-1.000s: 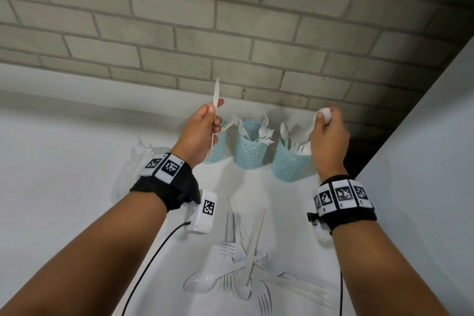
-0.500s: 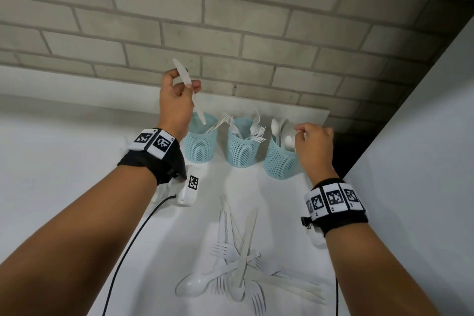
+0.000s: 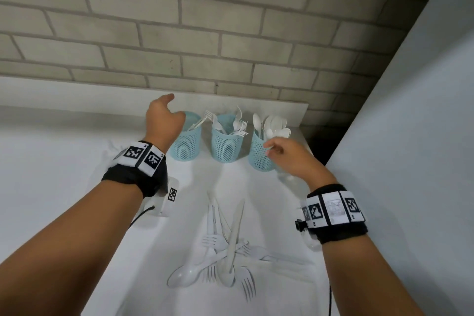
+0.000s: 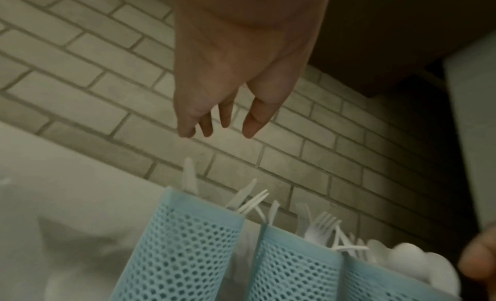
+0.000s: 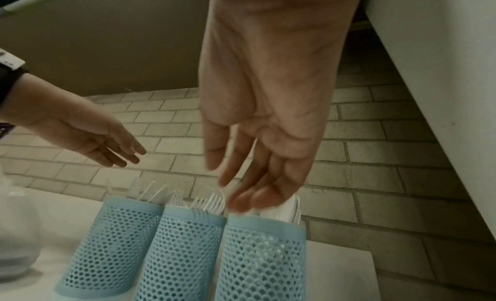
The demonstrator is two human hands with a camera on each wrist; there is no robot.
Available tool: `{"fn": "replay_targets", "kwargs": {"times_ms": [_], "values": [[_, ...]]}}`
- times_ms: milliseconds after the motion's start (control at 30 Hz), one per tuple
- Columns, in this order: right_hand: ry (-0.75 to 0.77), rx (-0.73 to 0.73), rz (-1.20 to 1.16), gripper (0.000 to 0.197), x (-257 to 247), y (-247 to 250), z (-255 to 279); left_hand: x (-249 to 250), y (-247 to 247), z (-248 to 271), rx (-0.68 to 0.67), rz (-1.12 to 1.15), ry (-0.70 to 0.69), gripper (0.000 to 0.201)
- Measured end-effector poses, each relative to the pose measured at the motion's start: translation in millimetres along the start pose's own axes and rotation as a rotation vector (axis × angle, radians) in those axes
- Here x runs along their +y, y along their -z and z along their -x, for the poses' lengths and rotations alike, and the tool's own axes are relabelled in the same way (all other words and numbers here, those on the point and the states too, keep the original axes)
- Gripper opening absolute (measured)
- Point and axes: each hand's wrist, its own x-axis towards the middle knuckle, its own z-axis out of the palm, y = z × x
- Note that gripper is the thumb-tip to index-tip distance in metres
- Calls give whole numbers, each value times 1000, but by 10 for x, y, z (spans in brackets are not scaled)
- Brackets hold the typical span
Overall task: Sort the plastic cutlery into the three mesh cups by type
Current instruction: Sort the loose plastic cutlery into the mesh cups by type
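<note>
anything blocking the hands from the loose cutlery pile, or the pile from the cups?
Nothing visible. Both the left hand and right hand hang empty near the mesh cups. The cutlery pile lies on bare table nearer the person, with open surface between it and the cups.

place: possibly a lab or test setup | cues: painted brick wall (image 3: 159, 33); plain white table (image 3: 51, 161)
</note>
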Motion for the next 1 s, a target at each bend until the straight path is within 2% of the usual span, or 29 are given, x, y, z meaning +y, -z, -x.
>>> {"fn": "replay_targets", "kwargs": {"times_ms": [100, 167, 267, 333, 400, 467, 567, 667, 767, 1000], "values": [[-63, -297, 148, 36, -22, -11, 207, 142, 48, 316, -40, -69, -170, 45], [-108, -335, 165, 45, -7, -2, 330, 136, 70, 582, -184, -115, -225, 49], [-209, -293, 181, 57, 97, 14, 512, 54, 151, 1038, -547, -286, -163, 80], [-305, -331, 261, 68, 195, 6, 645, -31, 212, 1315, -786, -482, -115, 100], [-382, -399, 321, 74, 273, -15, 788, -128, 254, 1541, -955, -649, -80, 114], [-424, -455, 355, 76, 317, -43, 915, -224, 278, 1718, -1049, -760, -47, 123], [-461, -534, 368, 79, 334, -143, 1066, -348, 272, 1921, -1084, -832, -14, 130], [-421, -584, 438, 80, 327, -357, 1191, -427, 224, 2055, -1047, -810, 3, 126], [-324, -550, 494, 70, 285, -581, 1241, -450, 151, 2091, -978, -757, 12, 108], [-172, -412, 393, 29, 128, -804, 1121, -494, -63, 2006, -903, -589, 65, 57]]}}
